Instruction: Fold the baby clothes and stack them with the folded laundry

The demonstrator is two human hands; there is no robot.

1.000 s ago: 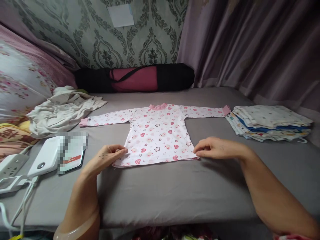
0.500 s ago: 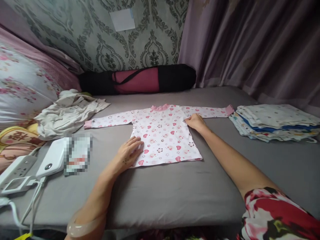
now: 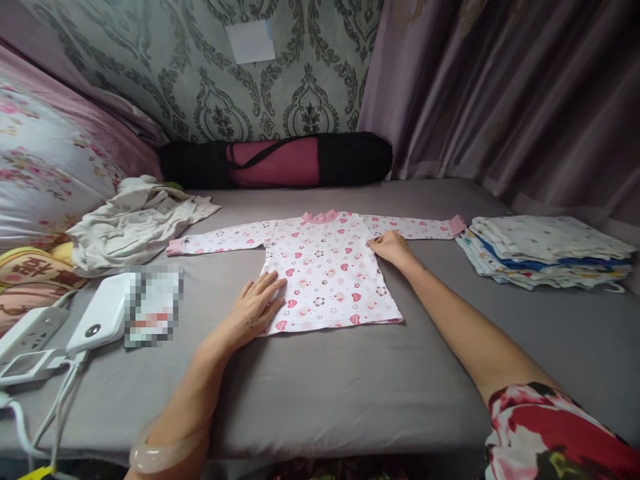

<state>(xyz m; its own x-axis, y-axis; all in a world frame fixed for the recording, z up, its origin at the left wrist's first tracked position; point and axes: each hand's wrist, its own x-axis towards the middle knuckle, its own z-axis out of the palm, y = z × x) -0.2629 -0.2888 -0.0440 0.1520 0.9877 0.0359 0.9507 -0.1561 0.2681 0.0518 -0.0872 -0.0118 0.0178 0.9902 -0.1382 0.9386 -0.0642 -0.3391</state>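
Evidently, the right side seam of the shirt (image 3: 325, 267) is pinched just below the sleeve by the right hand (image 3: 393, 248), thumb and fingertips brought together on the cloth. The left hand (image 3: 257, 300) is laid flat, fingers outstretched, over the opposite side near the hem (image 3: 340, 325), with nothing gripped. The shirt is spread on the grey sheet (image 3: 350, 393), collar (image 3: 321, 217) away from the body.

For a clean result, both layers are probably best caught in the pinch, so that the back is not left behind; whether they are cannot be told. By the flat palm, the cloth should be steadied lightly rather than dragged, since thin knit is likely to be puckered by pressure. Farther out, the left cuff (image 3: 175, 247) is seen lying near the clothes heap (image 3: 140, 220), and the right cuff (image 3: 457, 225) right by the folded pile (image 3: 550, 237), where snagging should be guarded against.
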